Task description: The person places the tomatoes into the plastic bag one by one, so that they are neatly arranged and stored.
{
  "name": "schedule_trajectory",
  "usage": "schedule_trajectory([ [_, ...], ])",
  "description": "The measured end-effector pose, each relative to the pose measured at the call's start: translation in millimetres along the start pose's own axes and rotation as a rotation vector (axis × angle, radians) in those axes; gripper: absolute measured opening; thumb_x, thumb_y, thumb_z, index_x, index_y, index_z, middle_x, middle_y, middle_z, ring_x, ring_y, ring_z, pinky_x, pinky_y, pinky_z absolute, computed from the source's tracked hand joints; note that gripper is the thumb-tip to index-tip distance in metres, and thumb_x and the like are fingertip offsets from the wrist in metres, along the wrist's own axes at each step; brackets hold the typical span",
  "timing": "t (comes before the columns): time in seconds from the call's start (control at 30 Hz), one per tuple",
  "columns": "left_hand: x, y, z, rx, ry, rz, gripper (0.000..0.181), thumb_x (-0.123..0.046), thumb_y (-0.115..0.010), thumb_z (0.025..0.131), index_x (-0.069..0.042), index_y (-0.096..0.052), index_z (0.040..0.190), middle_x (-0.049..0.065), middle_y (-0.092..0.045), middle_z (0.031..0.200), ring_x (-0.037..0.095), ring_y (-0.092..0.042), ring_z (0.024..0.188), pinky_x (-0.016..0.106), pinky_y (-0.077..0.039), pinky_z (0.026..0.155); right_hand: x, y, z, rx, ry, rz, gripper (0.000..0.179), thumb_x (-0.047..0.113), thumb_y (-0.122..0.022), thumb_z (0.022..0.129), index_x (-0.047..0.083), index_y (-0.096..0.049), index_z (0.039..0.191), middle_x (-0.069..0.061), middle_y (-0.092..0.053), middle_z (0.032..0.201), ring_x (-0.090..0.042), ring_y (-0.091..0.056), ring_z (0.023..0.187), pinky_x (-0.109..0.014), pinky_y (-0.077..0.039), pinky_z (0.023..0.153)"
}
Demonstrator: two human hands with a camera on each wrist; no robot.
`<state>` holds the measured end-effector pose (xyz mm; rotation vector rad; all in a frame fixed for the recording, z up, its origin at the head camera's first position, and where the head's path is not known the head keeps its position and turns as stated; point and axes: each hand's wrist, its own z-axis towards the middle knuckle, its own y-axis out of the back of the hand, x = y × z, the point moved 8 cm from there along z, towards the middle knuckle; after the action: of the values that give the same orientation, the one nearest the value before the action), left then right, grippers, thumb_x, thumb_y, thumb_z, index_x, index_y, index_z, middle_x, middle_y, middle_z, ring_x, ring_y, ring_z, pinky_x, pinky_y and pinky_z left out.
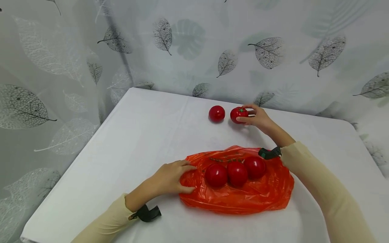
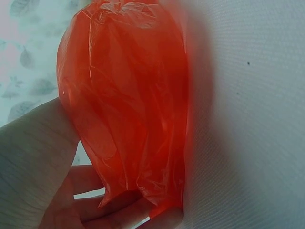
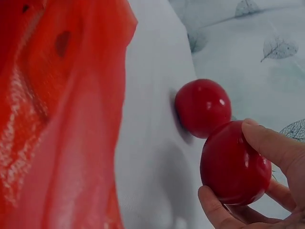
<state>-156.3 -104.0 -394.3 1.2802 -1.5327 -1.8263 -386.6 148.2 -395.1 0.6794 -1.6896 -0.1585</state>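
Red-orange plastic makes up a crinkled bag (image 1: 212, 204) lying at about 5 o'clock from the middle of the white tabletop (image 1: 127, 145) in the head view. Three tomatoes (image 1: 237, 173) sit close together inside its spread mouth, in a row that runs roughly from 9 to 3 o'clock, the last one set slightly towards 2. Beyond the bag, at its 12 o'clock, the right hand (image 1: 258, 118) pinches a glossy tomato (image 1: 235, 116) between thumb and fingers, coming at it from 3 o'clock; a green stem shows on top of this fruit. Whether it is lifted clear of the surface, I cannot tell. Just beside it, at its 9 o'clock, rests a loose tomato (image 1: 216, 114).

At the bag's own 9 o'clock edge, the left hand (image 1: 173, 175) touches the plastic with thumb and fingers parted and curved; I cannot tell whether it pinches the film. Both wrists wear dark straps (image 1: 149, 213) below pale yellow sleeves (image 1: 106, 216). Leaf-printed cloth (image 1: 188, 67) hangs at 12 o'clock, behind the tabletop.
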Motion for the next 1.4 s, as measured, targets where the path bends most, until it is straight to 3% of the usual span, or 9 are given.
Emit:
schedule_trajectory([
  [0.6,-4.0,5.1,-0.5,-0.034,-0.017,0.008,0.055,-0.049,-0.067,0.078,-0.016,-0.062,0.122,0.006,-0.060,0.120,0.023,-0.057,0.113,0.038,-0.054,0.082,19,-10,-55.9,0.072,0.073,-0.026,0.070,0.034,-0.071,0.081,0.017,-0.036,0.139,-0.015,-0.044,0.136,-0.032,-0.045,0.123,-0.051,-0.045,0.095],
  [0.77,-3.8,4.0,-0.7,-0.037,-0.020,0.007,0.055,-0.048,-0.068,0.077,-0.016,-0.062,0.121,0.005,-0.060,0.120,0.022,-0.057,0.113,0.038,-0.054,0.081,19,-13,-72.5,0.103,0.110,-0.028,0.070,0.032,-0.071,0.081,0.016,-0.036,0.140,-0.017,-0.045,0.135,-0.034,-0.048,0.121,-0.051,-0.046,0.093],
  [1.2,-7.0,4.7,0.1,-0.037,-0.030,0.010,0.056,-0.049,-0.068,0.077,-0.015,-0.062,0.122,0.005,-0.060,0.119,0.022,-0.057,0.112,0.038,-0.054,0.081,12,-7,-121.4,0.087,0.136,0.002,0.065,0.029,-0.069,0.083,0.019,-0.037,0.138,-0.013,-0.047,0.134,-0.032,-0.047,0.121,-0.048,-0.051,0.087],
  [1.4,-8.0,5.1,-0.1,-0.040,-0.024,0.014,0.056,-0.048,-0.068,0.077,-0.016,-0.062,0.121,0.005,-0.060,0.119,0.021,-0.058,0.111,0.038,-0.054,0.080,12,-7,-148.6,0.081,0.189,-0.034,0.063,0.024,-0.070,0.083,0.017,-0.039,0.137,-0.011,-0.049,0.131,-0.023,-0.053,0.115,-0.035,-0.054,0.084],
])
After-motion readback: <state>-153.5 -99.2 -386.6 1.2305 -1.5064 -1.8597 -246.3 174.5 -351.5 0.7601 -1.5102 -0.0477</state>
